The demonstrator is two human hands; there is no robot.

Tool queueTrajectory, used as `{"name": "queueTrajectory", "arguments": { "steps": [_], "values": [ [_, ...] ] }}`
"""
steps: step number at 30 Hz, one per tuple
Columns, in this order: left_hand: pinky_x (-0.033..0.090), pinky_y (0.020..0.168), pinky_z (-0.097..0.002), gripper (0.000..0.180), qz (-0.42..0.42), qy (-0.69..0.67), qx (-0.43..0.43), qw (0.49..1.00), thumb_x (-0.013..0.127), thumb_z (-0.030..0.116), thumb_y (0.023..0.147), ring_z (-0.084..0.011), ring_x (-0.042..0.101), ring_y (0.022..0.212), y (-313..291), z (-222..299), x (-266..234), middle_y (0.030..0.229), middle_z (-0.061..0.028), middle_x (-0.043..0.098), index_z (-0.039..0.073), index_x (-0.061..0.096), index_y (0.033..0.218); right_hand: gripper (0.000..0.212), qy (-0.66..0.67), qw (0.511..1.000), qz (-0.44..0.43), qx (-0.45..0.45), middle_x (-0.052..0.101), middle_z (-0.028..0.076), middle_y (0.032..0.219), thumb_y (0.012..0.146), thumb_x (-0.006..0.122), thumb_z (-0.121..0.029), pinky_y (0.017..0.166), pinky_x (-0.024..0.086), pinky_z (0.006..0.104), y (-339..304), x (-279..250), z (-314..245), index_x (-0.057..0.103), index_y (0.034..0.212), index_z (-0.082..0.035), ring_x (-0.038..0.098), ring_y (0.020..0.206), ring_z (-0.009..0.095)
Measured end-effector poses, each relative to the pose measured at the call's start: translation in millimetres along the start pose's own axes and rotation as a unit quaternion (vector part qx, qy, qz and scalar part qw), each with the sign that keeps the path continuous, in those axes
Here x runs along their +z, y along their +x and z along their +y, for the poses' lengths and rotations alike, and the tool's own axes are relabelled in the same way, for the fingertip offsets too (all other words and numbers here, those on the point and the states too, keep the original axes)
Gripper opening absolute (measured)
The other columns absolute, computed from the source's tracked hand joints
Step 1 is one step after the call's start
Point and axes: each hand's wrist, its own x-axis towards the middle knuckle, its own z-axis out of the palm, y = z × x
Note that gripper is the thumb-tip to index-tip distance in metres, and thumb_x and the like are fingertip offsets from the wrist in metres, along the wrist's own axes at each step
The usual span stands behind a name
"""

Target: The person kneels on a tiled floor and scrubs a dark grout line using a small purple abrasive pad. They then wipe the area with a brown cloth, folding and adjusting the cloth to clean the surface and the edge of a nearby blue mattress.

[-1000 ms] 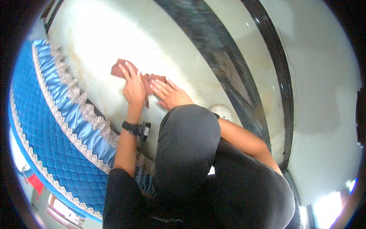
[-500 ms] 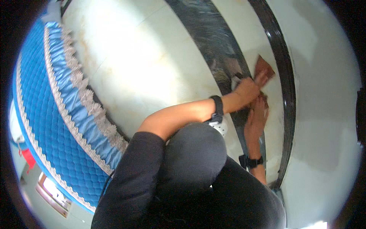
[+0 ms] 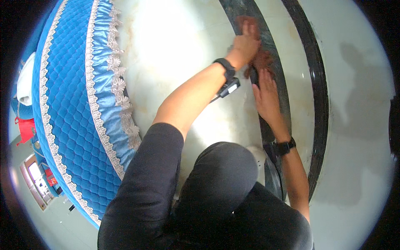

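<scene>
A reddish-brown cloth (image 3: 263, 61) lies bunched on the dark stripe of the floor. My left hand (image 3: 246, 46) grips its far part, with the fingers pressing forward on it and slightly blurred. Just nearer, my right hand (image 3: 268, 96) rests flat with its fingers stretched and thumb apart, the fingertips touching the cloth's near edge. Each wrist wears a black strap, and a small black device (image 3: 229, 87) hangs at the left one. Part of the cloth is hidden under my left hand.
A bed with a blue quilted cover (image 3: 71, 83) and lace-trimmed frill (image 3: 104, 75) stands at left. Pale glossy floor (image 3: 166, 54) lies between it and the dark stripe. A black skirting strip (image 3: 320, 96) runs along the pale wall (image 3: 358, 125) at right. My bent knee (image 3: 227, 175) is close below.
Both hands and the cloth have moved farther away and to the left, from the pale floor near the skirting onto the dark stripe. The whole view has shifted too.
</scene>
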Motion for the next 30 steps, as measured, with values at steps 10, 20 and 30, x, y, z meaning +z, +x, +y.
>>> {"name": "queueTrajectory", "arguments": {
  "steps": [10,20,30],
  "values": [
    [0.057,0.074,-0.0498,0.054,-0.177,-0.014,-0.328,0.928,0.034,0.034,0.107,-0.0384,0.072,0.084,-206.1,-124.2,-91.6,0.089,-0.022,0.073,0.001,0.074,0.091,0.062,0.007,0.971,-0.05,-0.236,0.027,0.026,0.159,0.102,0.05,-0.03,0.123,0.022,0.047,38.1,88.0,-90.8,0.033,0.151,0.004,0.025,0.149,0.037],
    [0.056,0.086,-0.0511,0.072,-0.13,-0.038,-0.587,0.799,0.037,0.038,0.105,-0.045,0.065,0.108,-433.3,-67.3,-106.8,0.158,-0.0351,0.018,-0.015,0.018,0.15,0.065,0.039,0.9,-0.195,-0.388,0.025,0.024,0.161,0.1,0.051,-0.03,0.123,0.019,0.044,-58.7,118.3,-165.3,0.03,0.153,0.002,0.024,0.15,0.035],
    [0.056,0.086,-0.0529,0.064,-0.075,0.032,-0.517,0.852,0.042,0.032,0.104,-0.0476,0.066,0.105,-437.1,-104.3,-86.6,0.156,-0.0347,0.025,-0.013,0.029,0.147,0.061,-0.049,0.895,-0.204,-0.394,0.03,0.019,0.16,0.104,0.04,-0.035,0.124,0.009,0.0511,-87.2,110.7,-171.2,0.031,0.155,-0.003,0.026,0.15,0.03]
  ]
}}
